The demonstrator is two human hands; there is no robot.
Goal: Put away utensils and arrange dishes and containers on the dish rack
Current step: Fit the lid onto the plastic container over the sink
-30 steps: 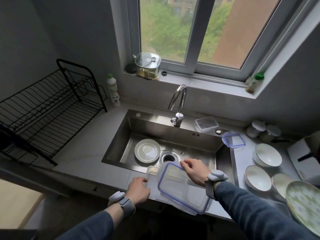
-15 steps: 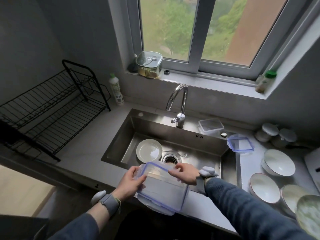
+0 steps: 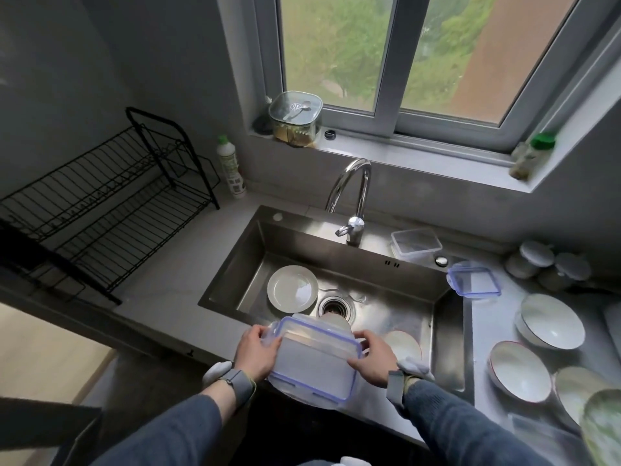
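Clear plastic lidded container (image 3: pixel 314 359), judged light, semi-rigid and possibly slippery, was clasped at its short ends: left hand (image 3: pixel 255 353) and right hand (image 3: pixel 373 359) both pressed inward.

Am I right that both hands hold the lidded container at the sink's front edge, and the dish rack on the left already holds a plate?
Not quite. The head view shows the dish rack holding nothing; the plate lies in the sink. The left hand and right hand do hold the lidded container.

faucet (image 3: pixel 353 193) behind sink basin | white bottle (image 3: pixel 231 169) by wall | green-capped bottle (image 3: pixel 532 156), blurred, on windowsill (image 3: pixel 420 153)
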